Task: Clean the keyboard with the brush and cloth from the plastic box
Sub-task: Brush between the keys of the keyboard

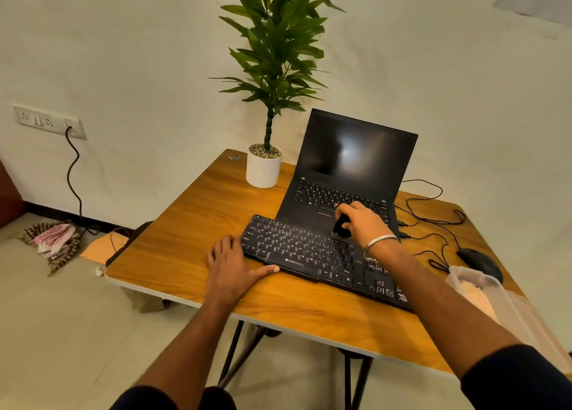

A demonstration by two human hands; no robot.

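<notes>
I see a wood-grain table (192, 224) on black folding legs, cream wall behind, pale tiled floor. Beyond the right hand (360, 221): an open black laptop (346, 174) and a white potted plant (264, 165). The flat black keyboard (309, 255) lies under that hand, whose fingers curl around a small dark brush (340, 227) touching the keys. Left hand (232, 267) rests flat, fingers spread, thumb along the keyboard's near edge. A clear plastic box (495, 298) sits right of the right forearm.
</notes>
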